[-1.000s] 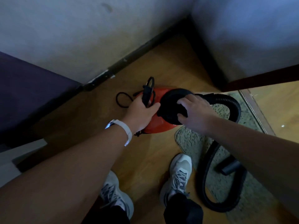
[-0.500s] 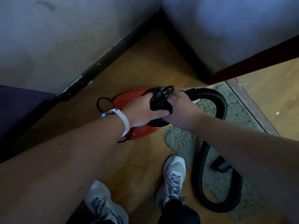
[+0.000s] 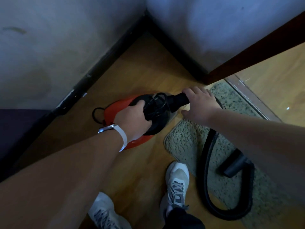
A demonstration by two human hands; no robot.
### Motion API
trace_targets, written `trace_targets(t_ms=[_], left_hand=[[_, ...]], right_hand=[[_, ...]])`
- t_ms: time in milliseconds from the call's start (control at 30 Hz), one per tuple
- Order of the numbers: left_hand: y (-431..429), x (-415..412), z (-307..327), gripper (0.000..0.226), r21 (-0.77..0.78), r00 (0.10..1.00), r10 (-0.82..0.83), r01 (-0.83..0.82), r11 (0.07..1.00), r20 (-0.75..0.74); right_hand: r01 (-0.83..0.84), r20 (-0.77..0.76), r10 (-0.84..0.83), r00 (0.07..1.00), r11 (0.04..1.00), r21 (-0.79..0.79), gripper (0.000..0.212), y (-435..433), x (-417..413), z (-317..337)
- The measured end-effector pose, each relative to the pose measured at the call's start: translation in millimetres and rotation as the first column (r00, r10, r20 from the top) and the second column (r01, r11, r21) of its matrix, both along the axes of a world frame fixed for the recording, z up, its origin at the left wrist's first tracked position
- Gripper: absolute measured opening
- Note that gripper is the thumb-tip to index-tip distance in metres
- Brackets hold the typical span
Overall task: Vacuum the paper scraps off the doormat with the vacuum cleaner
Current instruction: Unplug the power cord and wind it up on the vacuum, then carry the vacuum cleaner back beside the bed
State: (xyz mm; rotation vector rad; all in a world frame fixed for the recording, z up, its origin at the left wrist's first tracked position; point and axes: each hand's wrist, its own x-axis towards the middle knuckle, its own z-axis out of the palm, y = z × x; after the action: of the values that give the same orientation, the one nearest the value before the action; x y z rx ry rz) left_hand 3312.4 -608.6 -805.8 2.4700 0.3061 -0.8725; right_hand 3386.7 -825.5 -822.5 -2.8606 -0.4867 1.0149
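Since half a second ago the right hand (image 3: pixel 200 104) has left the black top of the vacuum cleaner (image 3: pixel 115 106), where both hands were bunched together, and gone to the hose cuff (image 3: pixel 178 100) at the machine's front. Its fingers now curl over the cuff with the thumb below, so it appears to be gripping it. The left hand (image 3: pixel 132 118) has stayed put: it grips the vacuum cleaner by its black top, fingers wrapped over the bundled power cord (image 3: pixel 158 103) lying there.

The red machine sits on the wooden floor (image 3: pixel 140 68) in the corner, just beside the near end of the doormat (image 3: pixel 183 142). The hose (image 3: pixel 204 162) loops across the mat, and the nozzle (image 3: pixel 234 164) lies on it, held by nobody.

As I judge it, the job has barely begun. The cord looks wound up, so the machine is probably not plugged in, and no suction has reached the mat. Unwinding, plugging in, taking up the nozzle and sweeping the mat all remain. The picture is too dim and the pile too speckled to pick out any paper scraps.

Count: one vacuum cleaner, one hose, one nozzle, one doormat, one cord bundle, two hands, one wristband (image 3: pixel 123 136), and two shoes (image 3: pixel 177 180).
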Motion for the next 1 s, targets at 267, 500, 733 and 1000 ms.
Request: trace_targets(t_ms=[267, 500, 733, 1000], left_hand=[[-7, -4, -5, 0.024, -0.034, 0.99, 0.13, -0.128, 0.991, 0.056], [-14, -6, -4, 0.022, -0.013, 0.983, 0.16, -0.159, 0.987, 0.092], [-16, -12, -9, 0.022, 0.007, 0.968, 0.164, -0.169, 0.986, 0.19], [-12, -17, -18, 0.021, 0.012, 0.948, 0.136, -0.145, 0.989, 0.286]], right_hand=[[0.105, 0.137, -0.116, 0.984, 0.991, 0.086, 0.048, -25, -2, -28], [0.659, -0.132, -0.649, 0.749, 0.709, 0.252, 0.019, -59, -20, -38], [0.953, -0.416, -0.867, 0.273, 0.186, 0.238, 0.026, -71, -113, -89], [0.995, -0.464, -0.88, 0.099, 0.082, 0.057, 0.042, -49, -203, -143]])
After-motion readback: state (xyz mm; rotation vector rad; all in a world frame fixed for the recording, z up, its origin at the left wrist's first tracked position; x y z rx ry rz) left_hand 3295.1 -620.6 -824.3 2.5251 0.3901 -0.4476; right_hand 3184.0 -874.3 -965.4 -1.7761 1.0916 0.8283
